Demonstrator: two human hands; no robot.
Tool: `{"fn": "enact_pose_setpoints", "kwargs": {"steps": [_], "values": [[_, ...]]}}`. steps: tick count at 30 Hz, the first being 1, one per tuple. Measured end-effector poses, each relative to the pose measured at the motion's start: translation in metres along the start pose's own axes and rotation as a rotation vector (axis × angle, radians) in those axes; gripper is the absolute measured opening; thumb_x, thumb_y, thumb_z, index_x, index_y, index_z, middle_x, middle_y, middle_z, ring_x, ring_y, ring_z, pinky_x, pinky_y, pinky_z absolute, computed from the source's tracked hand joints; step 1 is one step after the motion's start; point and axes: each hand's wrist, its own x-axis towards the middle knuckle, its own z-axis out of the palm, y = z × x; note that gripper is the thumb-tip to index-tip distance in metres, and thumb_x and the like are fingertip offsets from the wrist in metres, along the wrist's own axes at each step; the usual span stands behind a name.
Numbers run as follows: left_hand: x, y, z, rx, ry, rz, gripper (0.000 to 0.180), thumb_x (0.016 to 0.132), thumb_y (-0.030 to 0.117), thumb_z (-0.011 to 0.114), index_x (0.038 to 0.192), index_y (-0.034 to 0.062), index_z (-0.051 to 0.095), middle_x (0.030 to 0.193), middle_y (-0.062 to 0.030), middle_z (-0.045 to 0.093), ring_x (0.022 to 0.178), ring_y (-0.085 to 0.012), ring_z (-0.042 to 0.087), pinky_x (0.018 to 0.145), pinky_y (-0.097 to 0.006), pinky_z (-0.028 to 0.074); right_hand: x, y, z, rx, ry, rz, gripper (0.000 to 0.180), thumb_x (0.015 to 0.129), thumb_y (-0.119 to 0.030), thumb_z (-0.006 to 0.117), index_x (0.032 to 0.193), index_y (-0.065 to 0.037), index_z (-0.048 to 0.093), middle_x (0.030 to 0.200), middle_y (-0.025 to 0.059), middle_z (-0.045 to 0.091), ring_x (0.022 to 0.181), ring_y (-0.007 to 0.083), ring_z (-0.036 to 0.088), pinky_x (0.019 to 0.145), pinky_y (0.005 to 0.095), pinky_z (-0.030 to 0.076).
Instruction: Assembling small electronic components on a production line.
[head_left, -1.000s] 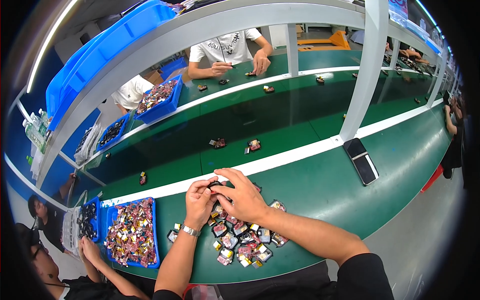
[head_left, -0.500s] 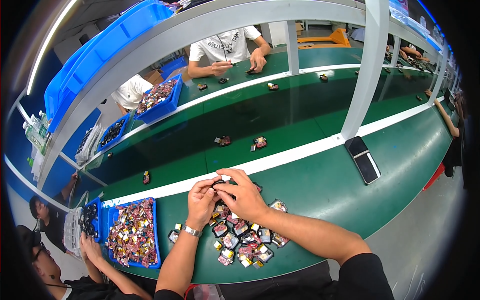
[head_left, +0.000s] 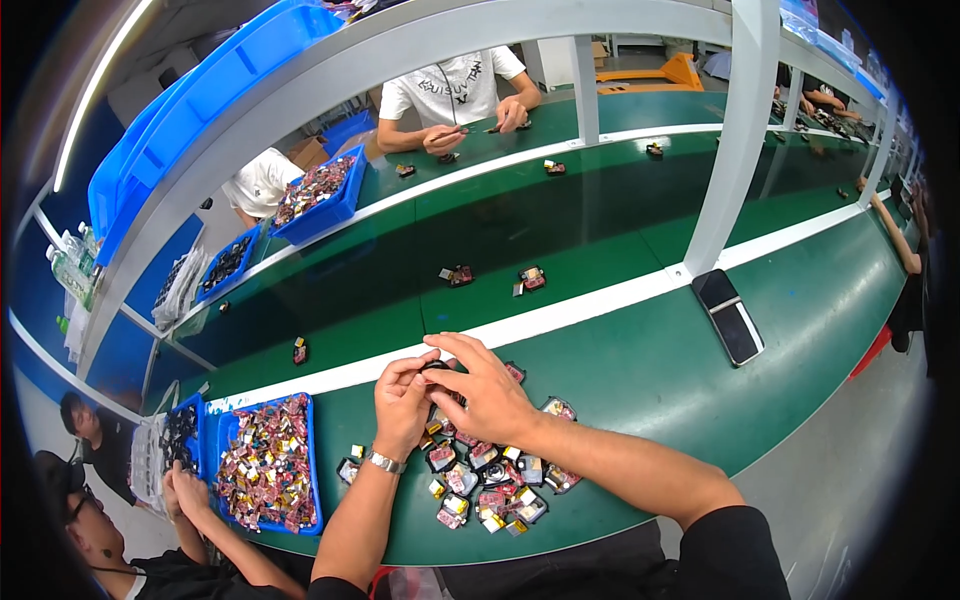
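Note:
Above the near edge of the white rail, both of my hands are brought together around a small black plastic part (head_left: 434, 366). My left hand (head_left: 400, 408), with a metal-banded watch on its wrist, pinches the part from the left. Over it curls my right hand (head_left: 484, 396), its fingers closed on the same part and hiding most of it. Just below my hands lies a pile of small electronic assemblies (head_left: 460, 480). They have black casings, red circuit boards and silver-yellow battery cells.
Left of my forearm stands a blue tray (head_left: 316, 470) heaped with red boards and cells. A co-worker's hands (head_left: 186, 490) are beside it. A phone (head_left: 727, 318) lies at right. Beyond the white rail (head_left: 560, 318), a green belt (head_left: 600, 265) carries scattered assemblies. A grey post (head_left: 735, 150) rises there.
Assemblies on the belt have shifted slightly right. My hands stay nearly in place around the black part. The person across and the co-worker at left have moved their hands a little.

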Motion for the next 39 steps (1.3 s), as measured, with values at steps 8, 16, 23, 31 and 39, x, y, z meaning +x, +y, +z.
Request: {"fn": "enact_pose_setpoints", "kwargs": {"steps": [8, 16, 23, 31, 39], "values": [[0.000, 0.000, -0.004, -0.127, -0.049, -0.062, 0.023, 0.094, 0.001, 0.057, 0.117, 0.0037, 0.053, 0.130, -0.0192, 0.057, 0.118, -0.0393, 0.058, 0.096, -0.048, 0.052, -0.003, 0.002, 0.004, -0.034, 0.063, 0.001, 0.017, 0.076, -0.002, 0.068, 0.093, 0.000, 0.067, 0.120, 0.0154, 0.058, 0.112, 0.0336, 0.054, 0.092, 0.0411, 0.049], [-0.002, -0.001, -0.002, -0.073, 0.009, -0.071, 0.023, 0.094, 0.002, 0.059, 0.116, 0.0014, 0.054, 0.129, -0.0206, 0.058, 0.115, -0.0377, 0.060, 0.095, -0.047, 0.054, -0.005, 0.001, 0.005, -0.014, 0.056, 0.062, 0.017, 0.077, -0.002, 0.067, 0.094, 0.000, 0.068, 0.121, 0.0160, 0.058, 0.114, 0.0340, 0.054, 0.094, 0.0406, 0.048], [0.004, -0.008, 0.003, 0.039, 0.042, -0.008, 0.023, 0.094, 0.003, 0.059, 0.116, -0.0019, 0.054, 0.126, -0.0205, 0.060, 0.109, -0.0293, 0.064, 0.091, -0.040, 0.057, -0.005, 0.008, 0.001, 0.049, 0.029, 0.075, 0.021, 0.077, -0.004, 0.067, 0.098, -0.005, 0.071, 0.130, 0.0163, 0.056, 0.121, 0.0370, 0.050, 0.102, 0.0437, 0.042], [0.006, 0.000, -0.005, -0.113, 0.117, -0.064, 0.031, 0.094, 0.007, 0.060, 0.123, 0.0043, 0.050, 0.134, -0.0169, 0.052, 0.114, -0.0288, 0.060, 0.089, -0.039, 0.059, 0.013, -0.005, -0.048, -0.042, 0.078, -0.041, 0.024, 0.077, -0.007, 0.067, 0.100, -0.001, 0.062, 0.127, 0.0189, 0.053, 0.115, 0.0373, 0.052, 0.095, 0.0421, 0.046], [0.009, -0.004, -0.004, -0.096, 0.101, -0.078, 0.031, 0.094, 0.006, 0.059, 0.123, 0.0042, 0.049, 0.133, -0.0157, 0.053, 0.113, -0.0325, 0.061, 0.085, -0.037, 0.061, -0.011, 0.098, -0.341, -0.766, 0.701, 0.440, 0.020, 0.080, -0.013, 0.063, 0.097, -0.002, 0.061, 0.103, 0.0147, 0.062, 0.098, 0.0311, 0.058, 0.082, 0.0394, 0.049]]}}
